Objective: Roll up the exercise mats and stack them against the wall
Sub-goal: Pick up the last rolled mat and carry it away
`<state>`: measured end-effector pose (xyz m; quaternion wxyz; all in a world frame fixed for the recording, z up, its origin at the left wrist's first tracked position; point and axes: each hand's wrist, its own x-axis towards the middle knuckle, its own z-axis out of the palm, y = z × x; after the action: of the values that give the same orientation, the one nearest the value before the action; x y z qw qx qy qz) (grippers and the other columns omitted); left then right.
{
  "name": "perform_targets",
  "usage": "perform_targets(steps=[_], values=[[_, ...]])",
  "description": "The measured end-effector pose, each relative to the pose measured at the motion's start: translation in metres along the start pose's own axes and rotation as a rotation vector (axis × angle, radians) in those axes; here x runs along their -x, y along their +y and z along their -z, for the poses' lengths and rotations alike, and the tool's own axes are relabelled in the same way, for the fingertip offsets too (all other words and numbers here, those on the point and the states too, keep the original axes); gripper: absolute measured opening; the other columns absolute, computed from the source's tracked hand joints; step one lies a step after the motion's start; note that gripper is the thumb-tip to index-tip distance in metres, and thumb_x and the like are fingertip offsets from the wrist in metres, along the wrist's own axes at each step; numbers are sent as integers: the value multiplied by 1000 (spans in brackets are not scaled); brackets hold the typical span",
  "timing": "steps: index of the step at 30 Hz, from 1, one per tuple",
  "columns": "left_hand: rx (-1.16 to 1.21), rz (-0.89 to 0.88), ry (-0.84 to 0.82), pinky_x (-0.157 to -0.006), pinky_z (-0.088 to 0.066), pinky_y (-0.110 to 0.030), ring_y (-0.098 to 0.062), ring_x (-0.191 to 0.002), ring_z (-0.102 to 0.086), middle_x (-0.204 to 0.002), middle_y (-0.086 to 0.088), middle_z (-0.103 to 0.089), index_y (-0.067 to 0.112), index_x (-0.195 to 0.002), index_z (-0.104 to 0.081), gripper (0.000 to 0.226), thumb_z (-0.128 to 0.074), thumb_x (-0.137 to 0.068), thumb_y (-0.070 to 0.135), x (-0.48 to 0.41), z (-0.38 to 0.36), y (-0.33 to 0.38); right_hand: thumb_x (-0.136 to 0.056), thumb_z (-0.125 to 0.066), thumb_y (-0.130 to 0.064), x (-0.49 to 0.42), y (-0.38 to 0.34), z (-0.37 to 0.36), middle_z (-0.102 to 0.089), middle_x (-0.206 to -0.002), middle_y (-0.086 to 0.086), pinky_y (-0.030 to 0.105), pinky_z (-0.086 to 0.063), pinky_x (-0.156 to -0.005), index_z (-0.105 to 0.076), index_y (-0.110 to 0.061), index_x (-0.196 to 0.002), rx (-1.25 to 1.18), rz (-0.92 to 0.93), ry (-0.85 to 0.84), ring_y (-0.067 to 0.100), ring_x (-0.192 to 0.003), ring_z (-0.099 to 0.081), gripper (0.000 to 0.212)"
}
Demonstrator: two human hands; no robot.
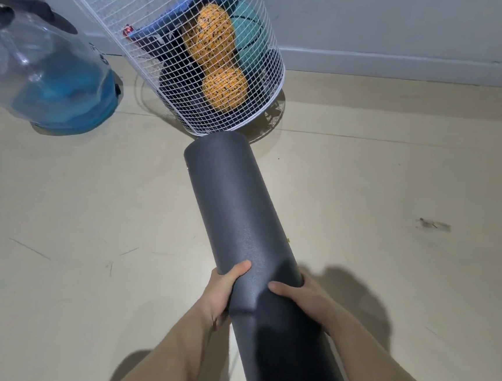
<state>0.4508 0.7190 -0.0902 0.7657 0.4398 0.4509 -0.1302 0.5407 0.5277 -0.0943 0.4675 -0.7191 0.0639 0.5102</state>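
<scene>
A dark grey exercise mat (236, 207), rolled into a thick tube, slants from the bottom middle of the view up toward the wall. Its far end sits close to the foot of a wire basket. My left hand (222, 291) grips the roll from the left side, thumb across the top. My right hand (297, 300) grips it from the right, thumb on top and fingers curled under. Both hands hold the roll at about its middle. The roll's near end runs out of view at the bottom.
A white wire basket (263, 70) with an orange peanut-shaped ball, a teal ball and dark items stands by the grey wall (409, 28). A clear plastic bag (41, 74) with blue contents sits at the left. Beige floor (395, 187) spreads to the right.
</scene>
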Motion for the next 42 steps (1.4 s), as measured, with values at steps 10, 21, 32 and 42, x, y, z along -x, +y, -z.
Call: perform_targets(steps=[10,21,32,42], values=[[-455,-114,276,-94,-50,-44,-27,-112,-60,-130,2,-55,26,-139,-30,68,-50,-92,70,11,-92,12,-88,-75,-41,12,-63,47,-70,-124,-12,28,-48,-97,-61,-33,-137,303,199,119,13,-114,-66,52],[-486,4,16,-89,-55,-46,-29,-119,-56,-141,1,-48,18,-157,-18,87,-64,-94,58,-18,-114,18,-86,-55,-74,29,-39,88,-65,-125,-7,45,-53,-94,-43,-39,-146,459,142,615,21,-110,-63,71],[-486,9,185,-103,-54,-42,-25,-115,-63,-127,-1,-60,17,-129,-57,124,-82,-30,87,-40,-126,8,-65,-90,-57,25,-4,89,-71,-116,-18,34,-57,-88,-52,-46,-130,76,112,351,6,-100,-71,76],[-472,-76,119,-83,-61,-35,-16,-95,-72,-109,5,-72,13,-129,-55,111,-94,-41,67,-50,-120,6,-64,-91,-55,13,1,81,-68,-122,-10,32,-57,-88,-51,-40,-130,-92,130,280,9,-102,-72,79]])
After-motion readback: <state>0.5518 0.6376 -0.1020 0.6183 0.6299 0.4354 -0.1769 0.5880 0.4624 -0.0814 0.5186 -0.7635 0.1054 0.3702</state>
